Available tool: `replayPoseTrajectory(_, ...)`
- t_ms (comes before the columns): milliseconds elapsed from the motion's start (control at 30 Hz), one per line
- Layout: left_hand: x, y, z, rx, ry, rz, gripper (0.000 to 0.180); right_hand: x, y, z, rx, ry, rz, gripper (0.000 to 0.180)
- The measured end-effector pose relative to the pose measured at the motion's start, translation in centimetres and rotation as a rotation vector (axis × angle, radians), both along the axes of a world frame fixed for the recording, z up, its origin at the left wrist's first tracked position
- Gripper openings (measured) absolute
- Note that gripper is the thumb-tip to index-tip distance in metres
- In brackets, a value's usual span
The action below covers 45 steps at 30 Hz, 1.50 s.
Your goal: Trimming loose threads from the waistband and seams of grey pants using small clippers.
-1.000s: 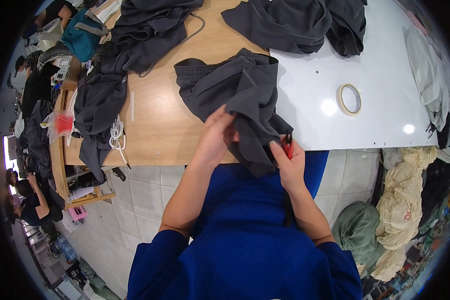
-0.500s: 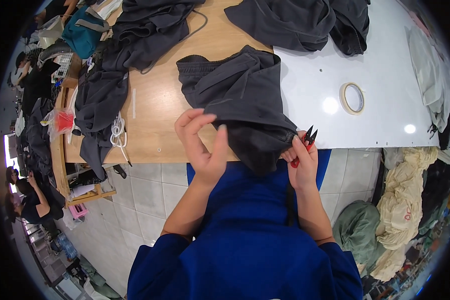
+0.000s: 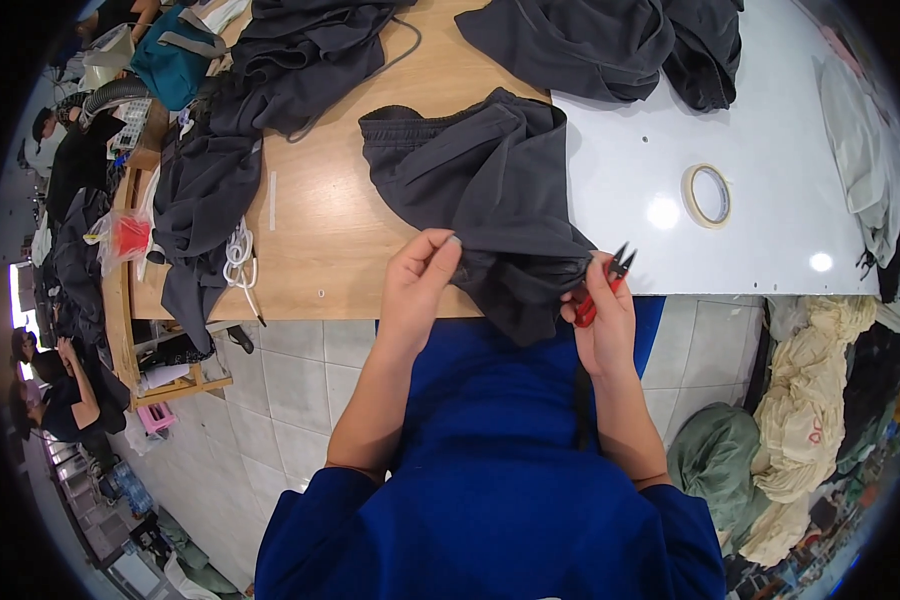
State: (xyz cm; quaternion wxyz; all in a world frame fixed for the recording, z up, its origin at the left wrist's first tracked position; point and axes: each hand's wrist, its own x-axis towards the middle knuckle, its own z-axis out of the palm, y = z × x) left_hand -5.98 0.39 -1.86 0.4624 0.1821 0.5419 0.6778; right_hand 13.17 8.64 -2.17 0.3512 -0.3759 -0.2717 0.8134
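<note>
A dark grey garment (image 3: 490, 180) with a gathered elastic waistband lies on the table, its lower end hanging over the front edge toward me. My left hand (image 3: 422, 285) pinches the cloth along its left side, thumb against fingers. At the garment's lower right, my right hand (image 3: 602, 315) grips the cloth between thumb and fingers. Red-handled thread snips (image 3: 595, 295) also rest in that right hand, their black blades pointing up and to the right, away from the cloth.
More dark grey garments lie at the back right (image 3: 590, 45) and back left (image 3: 310, 60). A tape roll (image 3: 708, 196) sits on the white tabletop. White cord (image 3: 240, 262) hangs at the left. Cream and green cloth heaps (image 3: 805, 400) stand right. Other people work far left.
My left hand, spread with thumb and fingers apart before, has closed on the cloth. The snips have tilted further right, showing more of their red handles.
</note>
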Motion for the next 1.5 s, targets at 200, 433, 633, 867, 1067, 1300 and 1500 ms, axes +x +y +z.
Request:
replayPoseTrajectory(200,0.0,0.4,2.2,0.095,-0.592,-0.123,0.022,-0.5,0.0,-1.0,-0.219,0.019,-0.019,0.019)
replayPoseTrajectory(433,0.7,-0.3,2.6,0.084,-0.487,-0.087,0.025,-0.1,0.4,-0.7,-0.282,0.149,0.034,0.027)
replayPoseTrajectory(633,1.6,-2.2,1.3,0.233,0.603,0.060,0.029,-0.3,-0.2,0.7,-0.086,0.163,0.040,0.020)
replayPoseTrajectory(867,4.1,-0.4,3.0,0.075,-0.330,-0.325,0.034,-1.7,-2.6,2.6,0.676,-0.179,-0.043,0.012)
replayPoseTrajectory(1067,3.8,1.9,3.7,-0.068,-0.242,-0.250,0.039,-0.9,-1.8,3.1,1.597,-0.434,0.008,0.028)
replayPoseTrajectory(1300,2.5,1.9,3.5,0.083,-0.816,-0.248,0.048,0.2,-1.9,3.6,1.630,-0.241,0.077,0.023)
replayPoseTrajectory(1500,1.9,0.8,4.1,0.101,-0.669,-0.261,0.028,1.7,-0.8,3.4,1.238,-0.097,0.049,0.059)
